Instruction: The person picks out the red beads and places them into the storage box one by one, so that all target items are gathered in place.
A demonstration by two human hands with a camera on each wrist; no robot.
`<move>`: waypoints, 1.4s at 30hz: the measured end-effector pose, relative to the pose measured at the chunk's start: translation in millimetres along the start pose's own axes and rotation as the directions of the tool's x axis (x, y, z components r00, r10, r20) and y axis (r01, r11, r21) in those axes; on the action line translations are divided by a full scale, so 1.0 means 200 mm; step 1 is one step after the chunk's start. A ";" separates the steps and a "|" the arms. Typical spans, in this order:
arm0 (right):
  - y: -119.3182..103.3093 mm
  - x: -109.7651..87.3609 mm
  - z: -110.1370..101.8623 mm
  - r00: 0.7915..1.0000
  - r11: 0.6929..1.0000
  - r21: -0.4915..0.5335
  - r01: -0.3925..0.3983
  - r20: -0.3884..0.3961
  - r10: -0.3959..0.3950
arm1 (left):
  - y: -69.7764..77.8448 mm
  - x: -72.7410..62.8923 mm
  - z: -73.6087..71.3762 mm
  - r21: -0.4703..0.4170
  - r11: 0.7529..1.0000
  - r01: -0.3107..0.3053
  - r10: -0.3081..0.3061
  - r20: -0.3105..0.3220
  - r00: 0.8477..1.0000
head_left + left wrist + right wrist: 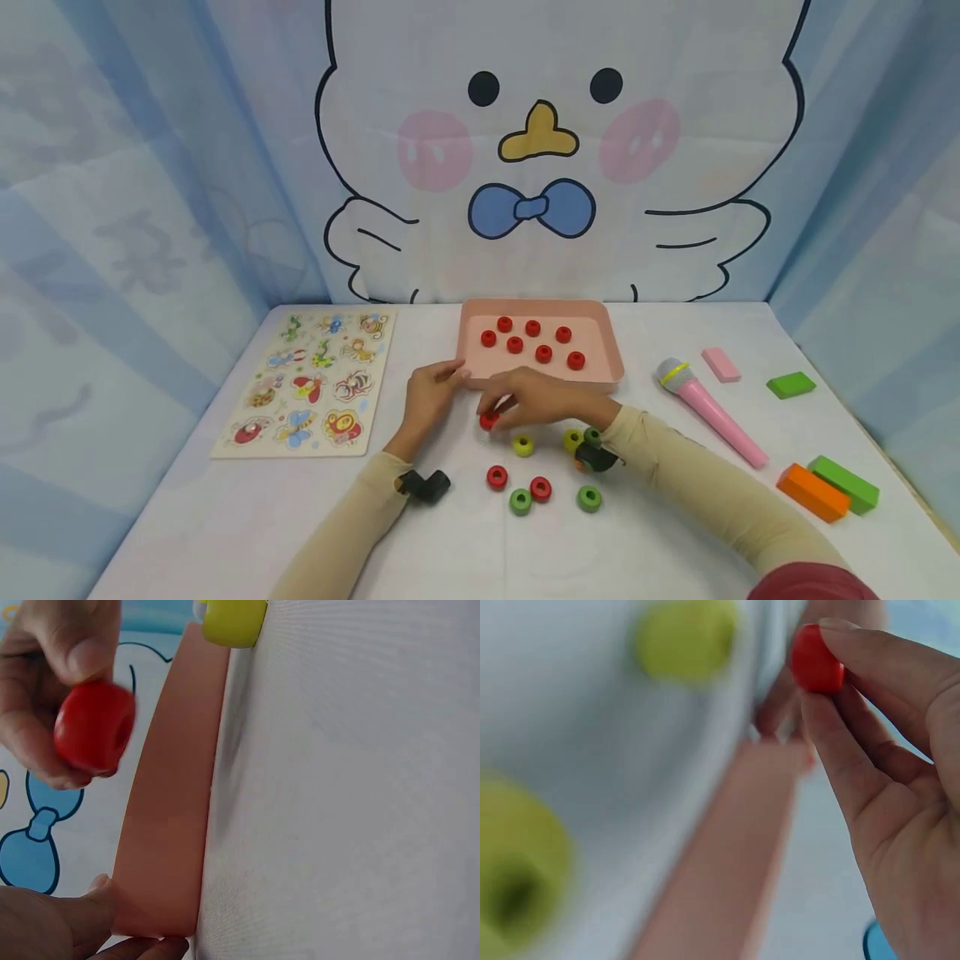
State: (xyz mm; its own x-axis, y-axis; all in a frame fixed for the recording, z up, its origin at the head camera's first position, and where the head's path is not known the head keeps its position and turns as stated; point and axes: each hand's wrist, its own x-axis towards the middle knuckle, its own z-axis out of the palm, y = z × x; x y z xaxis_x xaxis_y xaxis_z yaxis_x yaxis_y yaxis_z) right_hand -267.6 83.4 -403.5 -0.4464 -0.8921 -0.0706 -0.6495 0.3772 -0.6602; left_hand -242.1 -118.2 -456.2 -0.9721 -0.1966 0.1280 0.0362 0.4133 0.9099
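Between the thumb and fingers of my right hand (534, 397) a red bead (489, 421) is pinched, in front of the pink tray (617, 367). The right wrist view shows this red bead (817, 660) at the fingertips, lifted off the table. My left hand (432, 400) holds the tray's near left corner; in the left wrist view its thumb (96, 889) lies at the rim and fingers reach under the corner. Several red beads (543, 354) lie spread inside the tray. Nearest to the right hand on the table is a yellow bead (522, 445).
Nearer me lie red beads (497, 477) and green beads (589, 498). A second yellow bead (573, 440) is by the right wrist. An insect picture board (307, 383) lies at left. At right are a pink toy microphone (712, 412), an orange block (813, 492) and green blocks (843, 483).
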 end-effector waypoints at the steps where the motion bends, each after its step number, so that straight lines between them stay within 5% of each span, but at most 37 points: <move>1: 0.00 0.01 -0.03 0.999 1.000 0.008 -0.019 -0.036 0.019 | 0.00 0.00 0.00 0.002 1.000 0.004 -0.004 0.000 1.000; 6: 0.07 0.07 -0.19 0.977 0.995 -0.031 -0.099 -0.195 0.091 | -0.01 0.00 0.00 0.008 1.000 0.020 -0.020 -0.006 1.000; 10: 0.16 0.14 -0.24 0.961 0.985 -0.082 -0.154 -0.243 0.130 | -0.02 -0.01 0.01 0.006 1.000 0.029 -0.029 -0.003 1.000; 18: 0.27 0.22 -0.20 0.944 0.952 -0.066 -0.300 -0.165 0.287 | -0.02 -0.02 0.02 0.003 1.000 0.030 -0.030 0.010 1.000; 29: 0.28 0.23 -0.19 0.948 0.952 -0.066 -0.297 -0.136 0.287 | -0.01 0.00 0.01 0.024 0.999 0.045 -0.045 0.009 0.999; 35: 0.25 0.17 -0.22 0.936 0.948 -0.115 -0.296 -0.233 0.264 | 0.00 0.00 0.01 0.028 0.998 0.049 -0.049 0.013 0.999; 42: 0.11 -0.06 -0.21 0.943 0.974 -0.047 -0.222 -0.263 0.203 | 0.00 0.00 0.01 0.019 0.999 0.028 -0.028 0.007 1.000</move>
State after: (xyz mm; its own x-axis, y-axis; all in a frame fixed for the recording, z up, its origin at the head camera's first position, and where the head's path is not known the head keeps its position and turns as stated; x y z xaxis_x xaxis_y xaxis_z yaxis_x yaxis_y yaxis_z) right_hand -303.2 112.2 -386.6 -0.7145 -0.6996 -0.0037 -0.5623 0.5774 -0.5919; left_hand -242.2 -116.7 -455.8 -0.9742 -0.2022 0.1000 0.0048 0.4245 0.9054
